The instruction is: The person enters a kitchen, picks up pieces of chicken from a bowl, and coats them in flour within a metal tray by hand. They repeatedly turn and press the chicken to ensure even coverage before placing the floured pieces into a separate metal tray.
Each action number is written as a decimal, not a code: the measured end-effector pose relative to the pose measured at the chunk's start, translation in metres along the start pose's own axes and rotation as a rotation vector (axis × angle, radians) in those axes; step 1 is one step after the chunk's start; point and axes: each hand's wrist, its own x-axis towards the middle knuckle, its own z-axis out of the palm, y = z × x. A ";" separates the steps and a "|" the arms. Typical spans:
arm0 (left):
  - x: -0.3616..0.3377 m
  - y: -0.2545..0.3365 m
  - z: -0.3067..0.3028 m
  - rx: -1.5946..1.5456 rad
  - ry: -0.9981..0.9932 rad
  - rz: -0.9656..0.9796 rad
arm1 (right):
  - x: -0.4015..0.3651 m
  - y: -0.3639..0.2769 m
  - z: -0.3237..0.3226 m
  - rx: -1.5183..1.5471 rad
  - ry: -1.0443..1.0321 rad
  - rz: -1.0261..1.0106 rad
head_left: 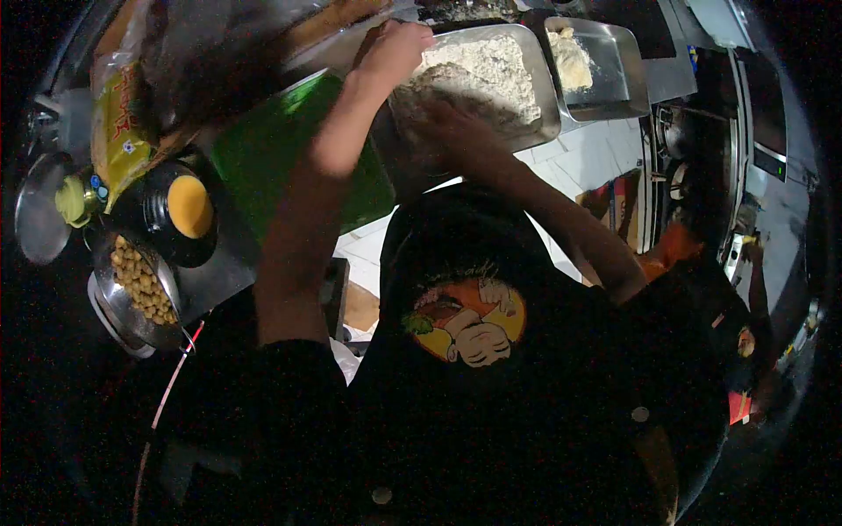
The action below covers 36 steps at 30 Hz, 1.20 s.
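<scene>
A metal tray holds a layer of pale, crumbly flour-like powder. My left hand is over the tray's upper left corner with its fingers curled; what they hold, if anything, is hidden. Down in the shadowed near part of the powder lies my right hand, dark and blurred, so its fingers cannot be made out. A green board lies left of the tray, partly behind my left forearm.
To the right stands a second metal tray with some pale powder. Further left are a yellow bag, a bowl of yellow liquid and a bowl of small round tan pieces. Another person's arm shows at far right.
</scene>
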 end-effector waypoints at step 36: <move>0.002 -0.007 -0.003 0.099 -0.006 0.164 | -0.026 0.078 -0.034 0.484 0.285 0.342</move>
